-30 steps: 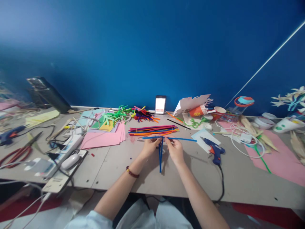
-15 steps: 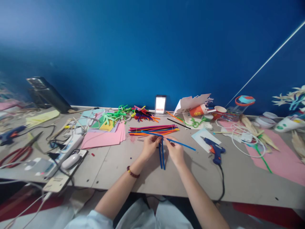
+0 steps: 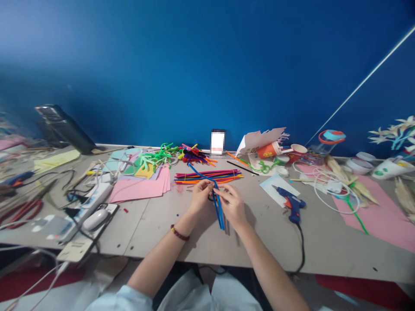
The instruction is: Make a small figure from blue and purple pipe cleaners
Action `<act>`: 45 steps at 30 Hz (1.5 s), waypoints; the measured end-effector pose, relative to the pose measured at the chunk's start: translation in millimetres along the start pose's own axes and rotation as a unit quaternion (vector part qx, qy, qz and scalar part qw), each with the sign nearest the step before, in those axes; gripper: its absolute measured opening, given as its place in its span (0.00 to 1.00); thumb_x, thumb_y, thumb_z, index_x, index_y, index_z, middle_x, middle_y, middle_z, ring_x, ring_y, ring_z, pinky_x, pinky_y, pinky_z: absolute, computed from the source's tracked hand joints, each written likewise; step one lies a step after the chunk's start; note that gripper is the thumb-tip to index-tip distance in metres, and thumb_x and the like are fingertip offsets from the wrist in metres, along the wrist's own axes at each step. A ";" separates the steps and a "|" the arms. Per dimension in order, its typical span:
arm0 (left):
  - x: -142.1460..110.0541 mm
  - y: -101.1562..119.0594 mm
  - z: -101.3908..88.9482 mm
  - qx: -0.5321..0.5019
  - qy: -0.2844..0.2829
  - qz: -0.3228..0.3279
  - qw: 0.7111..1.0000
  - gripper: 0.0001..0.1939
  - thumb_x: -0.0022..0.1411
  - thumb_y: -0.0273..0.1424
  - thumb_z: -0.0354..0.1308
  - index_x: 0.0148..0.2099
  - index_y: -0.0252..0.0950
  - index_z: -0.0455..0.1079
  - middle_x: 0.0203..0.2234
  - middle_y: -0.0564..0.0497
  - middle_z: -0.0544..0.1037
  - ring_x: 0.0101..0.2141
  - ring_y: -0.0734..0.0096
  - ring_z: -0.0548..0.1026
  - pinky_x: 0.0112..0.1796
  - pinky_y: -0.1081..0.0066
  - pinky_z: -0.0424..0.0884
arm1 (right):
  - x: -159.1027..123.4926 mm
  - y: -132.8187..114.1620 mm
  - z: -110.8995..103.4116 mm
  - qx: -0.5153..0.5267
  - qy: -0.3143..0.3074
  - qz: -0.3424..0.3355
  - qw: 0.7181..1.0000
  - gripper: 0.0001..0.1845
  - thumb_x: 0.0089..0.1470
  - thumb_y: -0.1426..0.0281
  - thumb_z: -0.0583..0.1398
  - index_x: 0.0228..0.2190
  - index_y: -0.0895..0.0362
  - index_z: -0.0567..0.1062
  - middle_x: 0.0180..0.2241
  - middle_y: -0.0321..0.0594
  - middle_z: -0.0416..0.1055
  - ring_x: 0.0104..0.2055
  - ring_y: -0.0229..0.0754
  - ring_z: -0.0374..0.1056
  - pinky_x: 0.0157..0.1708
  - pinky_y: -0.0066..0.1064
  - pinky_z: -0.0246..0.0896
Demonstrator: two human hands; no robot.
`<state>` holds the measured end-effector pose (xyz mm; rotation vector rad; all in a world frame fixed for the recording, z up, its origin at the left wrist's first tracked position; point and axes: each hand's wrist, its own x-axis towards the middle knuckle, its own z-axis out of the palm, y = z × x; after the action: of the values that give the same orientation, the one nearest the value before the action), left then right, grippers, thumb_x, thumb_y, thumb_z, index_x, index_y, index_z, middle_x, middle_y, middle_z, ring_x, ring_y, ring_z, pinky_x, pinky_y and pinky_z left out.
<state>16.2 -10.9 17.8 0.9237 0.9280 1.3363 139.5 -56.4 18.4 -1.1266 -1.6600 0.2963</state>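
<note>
Several blue pipe cleaners (image 3: 219,214) cross between my hands over the middle of the table. One end slants up and left, past my fingers; the other ends hang down toward me, close together. At the crossing, my left hand (image 3: 200,198) is closed in a pinch on them. My right hand (image 3: 233,205) grips them from the right, fingertips at the same joint. The exact twist there is hidden by the fingers. Just beyond my hands lies a banded bundle of coloured pipe cleaners (image 3: 210,176).
A blue glue gun (image 3: 293,205) rests on the right, its cord running off the front edge. Pink paper (image 3: 139,190), a power strip (image 3: 87,211) and red-handled scissors (image 3: 24,214) lie left. A phone (image 3: 218,142) stands against the blue wall (image 3: 194,65).
The pipe cleaner end that stuck out to the right is now folded down beside the hanging ends. The other end tilts up more steeply to the left. My right hand has turned slightly.
</note>
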 end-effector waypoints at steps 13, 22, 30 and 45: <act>16.3 7.4 -17.2 -0.100 0.095 -0.001 0.990 0.15 0.42 0.34 0.67 0.30 0.34 0.66 0.17 0.58 0.70 0.16 0.82 0.66 0.19 0.79 0.60 | -3.3 6.9 7.8 0.045 -0.091 -0.003 0.995 0.16 0.53 0.77 0.55 0.35 0.48 0.79 0.41 0.40 0.72 0.47 0.42 0.66 0.48 0.35 0.62; 14.0 19.7 -15.9 -0.114 0.155 -0.022 0.981 0.15 0.43 0.34 0.66 0.32 0.36 0.65 0.19 0.57 0.72 0.18 0.75 0.71 0.21 0.74 0.66 | -3.5 1.0 8.7 0.099 -0.129 0.047 0.986 0.17 0.51 0.78 0.53 0.34 0.50 0.80 0.41 0.41 0.71 0.45 0.42 0.67 0.40 0.33 0.65; 14.5 11.3 -15.9 -0.044 0.067 -0.021 0.997 0.14 0.42 0.34 0.67 0.30 0.33 0.69 0.18 0.58 0.70 0.16 0.82 0.66 0.19 0.79 0.60 | 2.0 -8.4 -2.3 0.205 -0.039 0.098 0.973 0.13 0.51 0.74 0.52 0.27 0.54 0.76 0.37 0.41 0.69 0.42 0.43 0.66 0.44 0.35 0.62; 0.1 4.2 -2.6 0.075 -0.096 -0.046 0.991 0.11 0.43 0.34 0.67 0.26 0.32 0.73 0.15 0.53 0.71 0.17 0.78 0.66 0.21 0.76 0.61 | 8.1 16.2 6.6 0.289 0.033 0.298 0.909 0.15 0.41 0.60 0.65 0.31 0.56 0.75 0.32 0.38 0.75 0.33 0.40 0.70 0.35 0.31 0.65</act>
<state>12.3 -10.7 20.8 1.0919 0.9183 1.0898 142.4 -39.3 9.9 -1.1288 -1.0140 1.0536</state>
